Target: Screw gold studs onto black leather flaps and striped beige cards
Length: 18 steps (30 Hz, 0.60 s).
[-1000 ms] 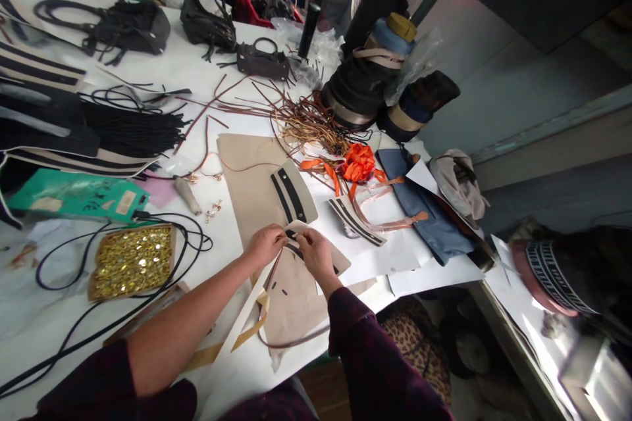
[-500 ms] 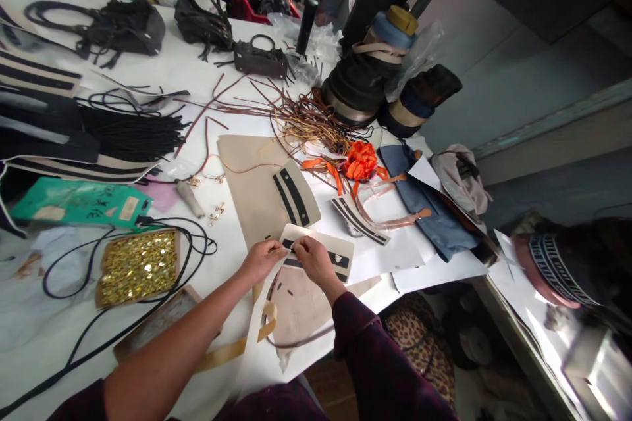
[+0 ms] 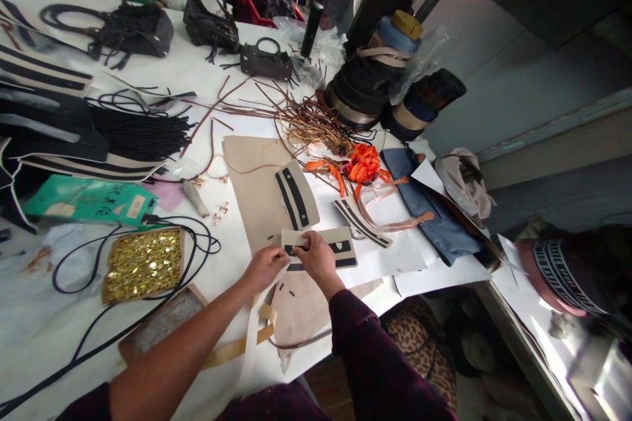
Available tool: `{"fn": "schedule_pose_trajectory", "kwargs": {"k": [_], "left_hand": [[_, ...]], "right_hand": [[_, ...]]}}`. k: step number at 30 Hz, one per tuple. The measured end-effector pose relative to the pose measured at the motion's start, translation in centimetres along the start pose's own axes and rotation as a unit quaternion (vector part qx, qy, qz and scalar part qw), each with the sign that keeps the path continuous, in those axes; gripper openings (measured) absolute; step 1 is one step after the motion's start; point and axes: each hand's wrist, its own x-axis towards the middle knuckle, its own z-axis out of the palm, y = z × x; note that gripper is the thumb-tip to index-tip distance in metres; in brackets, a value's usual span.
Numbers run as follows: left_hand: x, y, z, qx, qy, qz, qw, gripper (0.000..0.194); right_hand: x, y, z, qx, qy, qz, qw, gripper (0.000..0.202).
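Pinching a pale strip [image 3: 251,323] (left) and striped panel [image 3: 345,255] (right), 2 hands [image 3: 269,268] [image 3: 316,262] sit near gold pieces [image 3: 144,264].

On the bench [image 3: 197,75], a panel [image 3: 340,235] lies under the fingers [image 3: 307,245], fittings [image 3: 144,265] in a box [image 3: 182,251] to their left, ribbon [image 3: 364,163] ahead-right, handbags [image 3: 135,29] far ahead-left.

- Panel [image 3: 343,251]: beige, black stripes
- From it, one o'clock: orange ribbon [image 3: 364,163]
- Two o'clock: blue bag [image 3: 444,223]
- Four o'clock: leopard-print cloth [image 3: 419,342]
- Nine o'clock: gold pieces [image 3: 145,264]

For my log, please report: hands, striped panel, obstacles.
Left hand pinching cream strip; right hand on black-striped beige panel; tan tape looped nearby.
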Motion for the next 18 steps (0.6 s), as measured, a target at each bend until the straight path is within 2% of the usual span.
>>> {"fn": "schedule_pose_trajectory", "kwargs": {"k": [3,6,10,12,15,18], "left_hand": [[-0.7,0.7,-0.3,0.024,-0.014,0.031,0.999,0.019],[-1.3,1.5,-0.4,0.046,-0.036,0.056,0.997,0.017],[-2.3,2.4,-0.3,0.071,-0.055,0.077,0.993,0.018],[-3.0,3.1,-0.2,0.079,-0.053,0.083,0.992,0.019],[-4.4,4.5,0.1,0.083,-0.055,0.093,0.991,0.019],[-6.5,6.1,0.7,0.055,-0.066,0.111,0.990,0.018]], "right_hand": [[0.5,0.5,-1.3,-0.055,0.026,-0.105,0.993,0.055],[0.8,1.0,-2.7,-0.097,-0.004,-0.202,0.975,0.050],[0.4,1.8,-3.7,-0.066,-0.089,-0.172,0.979,0.045],[-0.6,2.1,-3.8,-0.023,-0.115,-0.150,0.982,0.034],[-3.4,2.6,-4.4,0.036,-0.130,-0.145,0.980,0.012],[-7.8,3.7,-6.1,0.081,-0.108,-0.136,0.981,0.014]]}}
